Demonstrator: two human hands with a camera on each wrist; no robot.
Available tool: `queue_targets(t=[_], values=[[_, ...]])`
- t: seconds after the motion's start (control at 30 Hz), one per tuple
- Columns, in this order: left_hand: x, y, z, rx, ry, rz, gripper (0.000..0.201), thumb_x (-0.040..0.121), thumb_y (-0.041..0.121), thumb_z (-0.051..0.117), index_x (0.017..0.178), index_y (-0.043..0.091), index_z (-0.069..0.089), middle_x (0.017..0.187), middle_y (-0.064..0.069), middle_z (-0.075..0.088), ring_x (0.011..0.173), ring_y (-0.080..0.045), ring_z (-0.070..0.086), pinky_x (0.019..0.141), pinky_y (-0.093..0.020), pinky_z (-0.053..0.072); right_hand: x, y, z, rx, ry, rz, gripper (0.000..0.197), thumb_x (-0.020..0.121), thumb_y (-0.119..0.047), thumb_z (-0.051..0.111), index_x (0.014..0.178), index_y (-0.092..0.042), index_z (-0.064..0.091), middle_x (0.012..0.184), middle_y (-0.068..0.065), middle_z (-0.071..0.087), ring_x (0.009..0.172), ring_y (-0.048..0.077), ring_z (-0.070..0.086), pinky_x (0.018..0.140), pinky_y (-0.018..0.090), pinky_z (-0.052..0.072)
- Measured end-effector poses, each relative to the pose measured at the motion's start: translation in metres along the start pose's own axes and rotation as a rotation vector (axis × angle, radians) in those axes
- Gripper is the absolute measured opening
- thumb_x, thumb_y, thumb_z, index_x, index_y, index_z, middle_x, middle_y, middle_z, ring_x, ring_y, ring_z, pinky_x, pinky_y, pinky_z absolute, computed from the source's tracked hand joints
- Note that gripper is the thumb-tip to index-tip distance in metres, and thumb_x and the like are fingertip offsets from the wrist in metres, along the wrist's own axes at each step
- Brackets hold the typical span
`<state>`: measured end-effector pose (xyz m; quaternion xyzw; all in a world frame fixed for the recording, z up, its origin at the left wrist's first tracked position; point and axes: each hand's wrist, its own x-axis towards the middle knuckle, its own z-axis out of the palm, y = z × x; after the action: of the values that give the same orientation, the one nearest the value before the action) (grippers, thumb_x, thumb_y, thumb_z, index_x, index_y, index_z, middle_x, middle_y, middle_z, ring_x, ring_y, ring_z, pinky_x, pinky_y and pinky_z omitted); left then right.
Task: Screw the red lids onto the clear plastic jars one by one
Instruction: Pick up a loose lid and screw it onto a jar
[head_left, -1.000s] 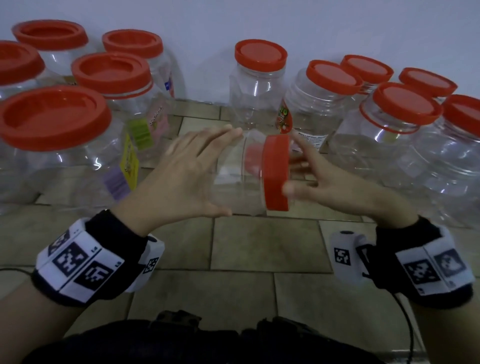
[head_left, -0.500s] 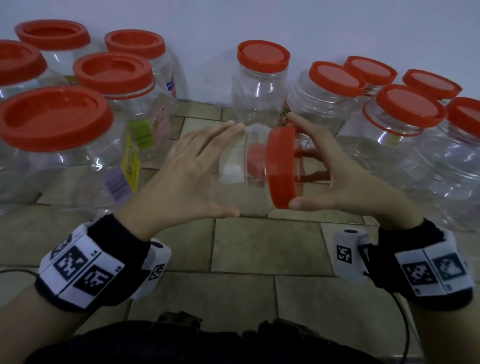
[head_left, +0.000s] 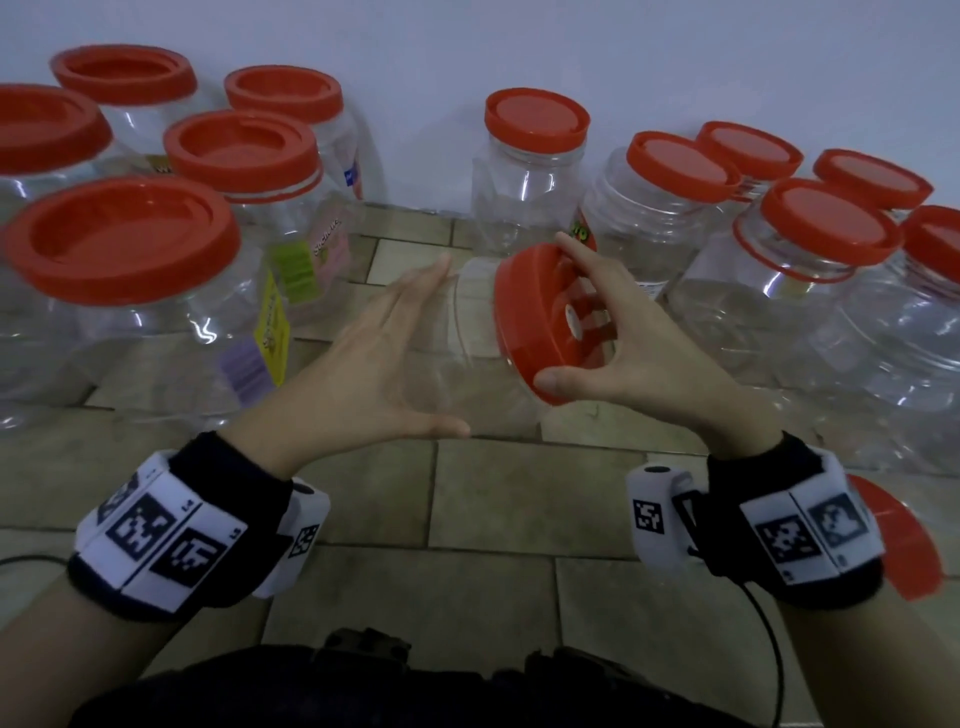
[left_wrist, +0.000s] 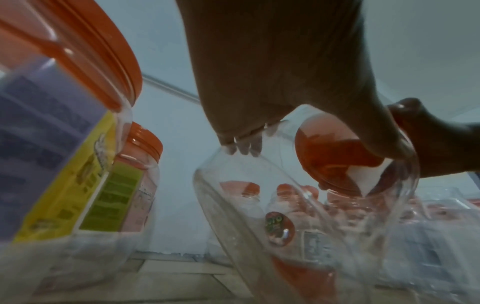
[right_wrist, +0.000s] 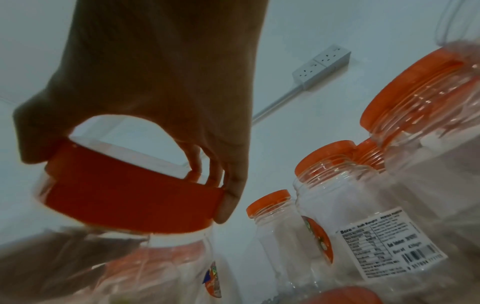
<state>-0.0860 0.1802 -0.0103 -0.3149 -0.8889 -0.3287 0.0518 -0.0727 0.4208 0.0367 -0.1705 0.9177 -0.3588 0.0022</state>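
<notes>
Clear plastic jar (head_left: 457, 332), lying sideways in the air between my hands, looks empty, so I judge it light, thin-walled and slick. My left hand (head_left: 363, 358) cradles its body with straight fingers. My right hand (head_left: 639, 348) curls round the rim of the round red screw lid (head_left: 535, 322) at its mouth; the rim is the place to grip. Capped jars (head_left: 530, 171) stand on the tiled floor (head_left: 519, 499) beyond.
</notes>
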Motion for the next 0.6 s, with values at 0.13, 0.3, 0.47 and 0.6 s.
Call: queue_targets(t=[0.13, 0.3, 0.47, 0.6], values=[[-0.004, -0.019, -0.003, 0.127, -0.064, -0.018, 0.109, 0.060, 0.077, 0.049, 0.143, 0.035, -0.009, 0.152, 0.015, 0.002, 0.135, 0.012, -0.006, 0.103, 0.000, -0.003, 0.015, -0.002, -0.004, -0.044, 0.065, -0.006, 0.110, 0.050, -0.065, 0.062, 0.145, -0.029, 0.021, 0.127, -0.014, 0.035, 0.116, 0.000, 0.036, 0.093, 0.007, 0.028], [-0.010, -0.033, -0.004, 0.138, -0.058, -0.166, 0.076, 0.078, 0.051, 0.059, 0.141, 0.019, 0.031, 0.122, 0.001, 0.056, 0.109, -0.016, 0.057, 0.096, -0.036, 0.045, 0.042, -0.005, -0.013, -0.115, 0.129, 0.014, 0.095, 0.067, -0.043, 0.078, 0.144, -0.023, 0.027, 0.133, -0.001, 0.038, 0.118, 0.006, 0.035, 0.095, 0.020, 0.026], [-0.001, -0.030, 0.001, 0.288, -0.166, -0.152, 0.023, 0.087, 0.033, 0.056, 0.109, 0.023, 0.055, 0.083, 0.018, 0.059, 0.075, -0.003, 0.059, 0.070, -0.029, 0.049, 0.084, -0.013, -0.001, -0.165, 0.129, 0.026, 0.086, 0.074, -0.044, 0.072, 0.144, -0.018, 0.029, 0.140, 0.001, 0.035, 0.128, 0.012, 0.034, 0.095, 0.020, 0.024], [0.008, -0.042, 0.009, 0.214, -0.308, -0.195, 0.015, 0.088, 0.031, 0.056, 0.101, 0.024, 0.059, 0.081, 0.016, 0.058, 0.074, -0.004, 0.056, 0.071, -0.027, 0.048, 0.125, -0.023, 0.007, -0.237, 0.100, 0.006, 0.084, 0.076, -0.048, 0.069, 0.143, -0.018, 0.029, 0.141, 0.005, 0.035, 0.129, 0.018, 0.035, 0.091, 0.022, 0.023]])
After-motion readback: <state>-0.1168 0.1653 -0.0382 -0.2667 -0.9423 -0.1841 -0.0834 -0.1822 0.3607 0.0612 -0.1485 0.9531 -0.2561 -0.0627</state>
